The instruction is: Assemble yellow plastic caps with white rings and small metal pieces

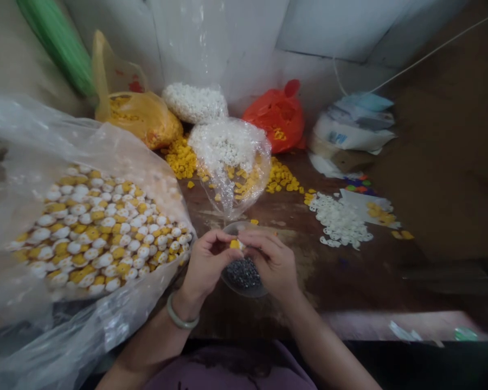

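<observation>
My left hand (209,259) and my right hand (273,260) meet in the middle of the view. Between their fingertips is a small yellow and white plastic piece (235,245), gripped from both sides; my fingers cover part of it. Right below it stands a round clear bowl (254,291) holding many tiny dark, shiny parts (243,273). To the left lies a big clear plastic bag (154,187) filled with yellow and white round pieces (91,230).
Behind the bowl are a clear bag of white parts (228,143), yellow pieces (282,176), a yellow bag (150,116) and a red bag (274,116). Flat white pieces (341,222) are heaped at right, near stacked packets (352,127). The table's front edge runs close to my body.
</observation>
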Available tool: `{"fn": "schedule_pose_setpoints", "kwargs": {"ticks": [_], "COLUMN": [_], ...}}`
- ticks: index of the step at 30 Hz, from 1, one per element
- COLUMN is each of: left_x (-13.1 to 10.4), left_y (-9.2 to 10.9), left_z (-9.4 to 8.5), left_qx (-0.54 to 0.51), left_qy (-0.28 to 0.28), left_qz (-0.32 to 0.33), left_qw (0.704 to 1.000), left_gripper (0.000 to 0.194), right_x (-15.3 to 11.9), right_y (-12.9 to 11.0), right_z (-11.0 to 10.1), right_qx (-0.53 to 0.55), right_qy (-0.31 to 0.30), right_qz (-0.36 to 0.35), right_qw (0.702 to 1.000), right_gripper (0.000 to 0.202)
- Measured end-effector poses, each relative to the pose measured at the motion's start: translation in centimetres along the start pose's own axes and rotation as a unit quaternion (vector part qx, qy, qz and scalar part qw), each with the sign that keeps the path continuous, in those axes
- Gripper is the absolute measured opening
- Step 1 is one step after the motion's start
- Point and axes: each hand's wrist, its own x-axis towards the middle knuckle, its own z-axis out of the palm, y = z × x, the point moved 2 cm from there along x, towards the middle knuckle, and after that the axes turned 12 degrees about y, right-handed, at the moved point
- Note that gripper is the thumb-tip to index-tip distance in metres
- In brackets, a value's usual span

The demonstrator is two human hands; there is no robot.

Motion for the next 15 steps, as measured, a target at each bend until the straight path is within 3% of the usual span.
{"fn": "schedule_pose_setpoints", "kwargs": {"ticks": [4,7,10,12,15], "left_x": [-0.1,0.1,0.6,1.1,2.0], "left_y": [0.0,-0.2,-0.6,-0.9,-1.0], "left_z": [0.0,0.0,0.2,0.2,-0.5], "left_qx": [0.009,-0.004,-0.081,-0.148,-0.182], "left_qy": [0.002,0.012,0.034,0.05,0.102], "left_qz": [0.008,-0.005,-0.037,-0.063,-0.042], "left_qw": [1.0,1.0,0.995,0.986,0.977], "left_gripper": [0.027,0.028,0.036,0.035,0.028], "right_x": [-0.5,0.1,1.8,3.3,5.0], "right_y": [0.0,0.0,0.0,-0.2,-1.0], "right_z": [0.2,0.4,0.9,2.3,6.3], "right_qx": [-0.04,-0.042,-0.049,-0.064,-0.079], "right_qy": [0.016,-0.023,-0.077,-0.105,-0.179], "right_qz": [-0.031,-0.067,-0.086,-0.076,-0.072], "right_qw": [0.999,0.997,0.992,0.989,0.978], "right_gripper": [0.032,0.032,0.033,0.031,0.023]}}
